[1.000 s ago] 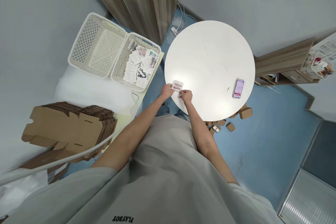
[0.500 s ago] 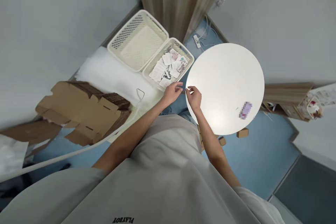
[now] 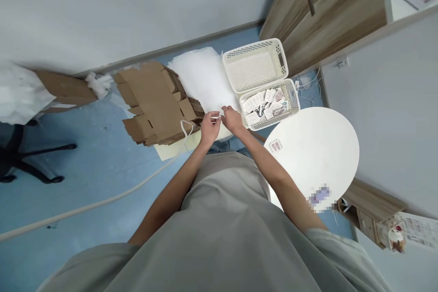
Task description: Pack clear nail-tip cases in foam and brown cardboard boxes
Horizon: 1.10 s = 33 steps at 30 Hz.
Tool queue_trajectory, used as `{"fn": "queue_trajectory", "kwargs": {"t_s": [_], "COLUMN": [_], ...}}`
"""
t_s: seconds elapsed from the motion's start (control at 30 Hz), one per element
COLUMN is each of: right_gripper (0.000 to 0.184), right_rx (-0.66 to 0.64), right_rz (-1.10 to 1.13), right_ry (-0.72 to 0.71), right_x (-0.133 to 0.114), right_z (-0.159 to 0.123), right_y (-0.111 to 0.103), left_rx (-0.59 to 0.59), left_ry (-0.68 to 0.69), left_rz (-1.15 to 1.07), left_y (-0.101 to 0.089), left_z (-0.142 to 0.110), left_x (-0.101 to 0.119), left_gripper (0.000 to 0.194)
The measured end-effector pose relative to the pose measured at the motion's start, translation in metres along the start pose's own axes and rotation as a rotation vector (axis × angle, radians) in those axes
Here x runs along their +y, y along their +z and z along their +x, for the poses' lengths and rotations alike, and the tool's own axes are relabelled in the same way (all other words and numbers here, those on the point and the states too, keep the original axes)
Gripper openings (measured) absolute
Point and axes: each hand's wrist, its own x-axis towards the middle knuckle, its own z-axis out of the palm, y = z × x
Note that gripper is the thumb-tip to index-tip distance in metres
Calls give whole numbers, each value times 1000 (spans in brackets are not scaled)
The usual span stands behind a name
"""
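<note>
Both of my hands meet in front of my body, over the near edge of a stack of thin white foam-like sheets. Fingers of my left hand are bent toward the thumb, with a little white showing between them. Just beside it, my right hand is curled, its fingertips pointing at the left ones. Whatever they pinch is too small and pale to make out against the white sheets. A small clear packet with a red and pink print lies on the round white table.
Flattened brown cardboard boxes are piled left of the sheets. On the right stand two cream baskets, the nearer holding several small cards and packets. A white hose-like strip crosses the left side. A chair base is at far left.
My view has turned left, and both hands have gone from the round table's edge to the white sheets. The printed packet now shows on the table where my right hand was.
</note>
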Motion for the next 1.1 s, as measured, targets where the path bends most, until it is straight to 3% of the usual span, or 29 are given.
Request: {"fn": "queue_trajectory", "kwargs": {"t_s": [0.13,0.27,0.5,0.63,0.83,0.93,1.1], "right_gripper": [32,33,30,29,27,22,27], "right_rx": [-81,-78,-77,15,298,436,673], "right_rz": [-113,-154,-182,-136,141,387,832], "right_ry": [55,64,49,45,-18,-33,31], "right_x": [-9,-3,1,-7,-9,4,47], "right_z": [26,32,22,7,-39,-67,-118], "right_y": [25,43,46,32,-12,-36,-65], "left_rx": [17,14,10,18,99,74,-88], "left_ry": [-48,-80,-123,-123,-105,-124,-201], "left_rz": [-39,-67,-89,-116,-215,-281,-269], "left_y": [-14,-19,-17,-14,-8,1,30], "left_z": [-14,-25,-34,-33,-22,-13,-6], "left_x": [-11,-19,-28,-26,-10,4,40], "left_gripper": [20,20,22,21,35,47,68]}}
